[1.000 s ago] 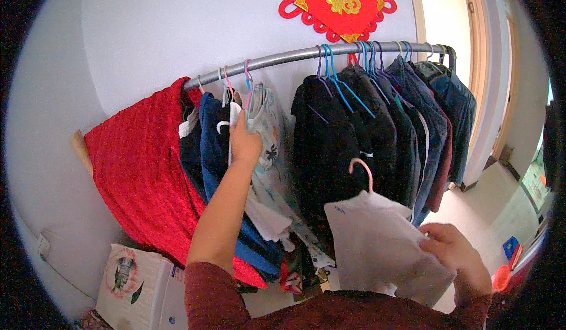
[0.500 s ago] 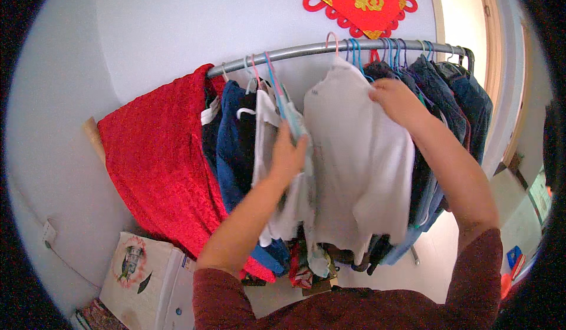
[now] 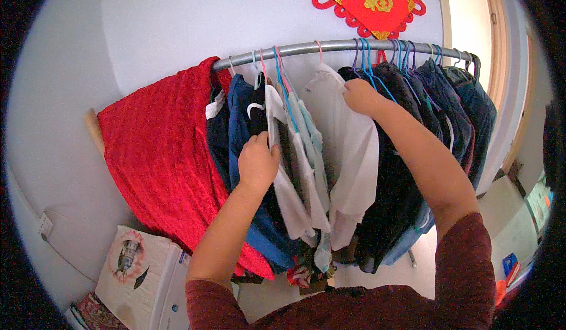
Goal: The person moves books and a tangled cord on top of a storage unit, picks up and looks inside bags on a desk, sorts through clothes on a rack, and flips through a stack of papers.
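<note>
A white long-sleeved shirt (image 3: 354, 153) hangs from a pink hanger (image 3: 319, 50) on the middle of a metal rail (image 3: 300, 48). My right hand (image 3: 362, 97) is closed on its shoulder, fingers pinching the cloth. To the left, my left hand (image 3: 259, 160) grips the front edge of a white garment (image 3: 289, 197), thumb on one side and fingers on the other; its fingertips are partly hidden. Beside that hand hang a black garment (image 3: 257, 118) and a blue one (image 3: 239, 100). A pale green patterned garment (image 3: 315, 147) hangs between the two white ones.
A red textured cloth (image 3: 159, 165) drapes over the rail's left end. Dark jackets (image 3: 433, 94) crowd the right end on blue and purple hangers. A white box-shaped unit (image 3: 171, 289) with a printed cover stands low left. A red ornament (image 3: 354, 0) hangs on the wall.
My left hand has moved left and down, from the pale green garment to the white one. My right hand has moved left, and the white shirt has turned more edge-on, uncovering dark clothes.
</note>
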`<state>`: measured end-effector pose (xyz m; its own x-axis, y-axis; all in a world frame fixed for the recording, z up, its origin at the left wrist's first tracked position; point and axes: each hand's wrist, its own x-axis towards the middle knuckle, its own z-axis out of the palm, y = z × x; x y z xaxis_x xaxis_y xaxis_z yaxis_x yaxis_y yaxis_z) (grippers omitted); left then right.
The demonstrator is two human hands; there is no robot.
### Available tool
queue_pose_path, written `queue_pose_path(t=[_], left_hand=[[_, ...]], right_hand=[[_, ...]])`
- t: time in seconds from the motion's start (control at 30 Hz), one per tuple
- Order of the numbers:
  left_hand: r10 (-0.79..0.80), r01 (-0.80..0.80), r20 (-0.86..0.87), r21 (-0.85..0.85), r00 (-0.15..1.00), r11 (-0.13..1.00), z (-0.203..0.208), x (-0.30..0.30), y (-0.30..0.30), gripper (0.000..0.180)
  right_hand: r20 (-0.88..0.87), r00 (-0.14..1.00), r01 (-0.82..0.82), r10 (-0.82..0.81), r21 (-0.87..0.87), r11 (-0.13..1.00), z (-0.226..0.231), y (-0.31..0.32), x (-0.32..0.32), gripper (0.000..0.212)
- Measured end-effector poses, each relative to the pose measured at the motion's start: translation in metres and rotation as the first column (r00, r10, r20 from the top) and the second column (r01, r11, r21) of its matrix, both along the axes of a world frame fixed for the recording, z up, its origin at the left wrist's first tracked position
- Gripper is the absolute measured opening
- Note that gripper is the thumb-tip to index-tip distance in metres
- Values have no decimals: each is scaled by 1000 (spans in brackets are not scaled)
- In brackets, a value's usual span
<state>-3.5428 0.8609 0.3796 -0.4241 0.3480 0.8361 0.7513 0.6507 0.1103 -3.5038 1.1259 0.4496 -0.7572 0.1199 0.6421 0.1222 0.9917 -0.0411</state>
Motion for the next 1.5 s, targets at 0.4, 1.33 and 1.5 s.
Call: queue_pose_path(t=[0.4,1.33,1.5], left_hand=[[-695,254,474,696,541,672,-26,4,19,16],[-843,591,188,637,504,495,40,11,79,33],[-418,244,592,353,689,903,69,22,149,76]], right_hand=[[87,951,-258,296,-303,917,-9,-149,-38,37],[-78,977,-77,197,-997,-13,-81,-65,386,42],[-15,994,-13,112,-1000,-19,-85,-60,440,42]])
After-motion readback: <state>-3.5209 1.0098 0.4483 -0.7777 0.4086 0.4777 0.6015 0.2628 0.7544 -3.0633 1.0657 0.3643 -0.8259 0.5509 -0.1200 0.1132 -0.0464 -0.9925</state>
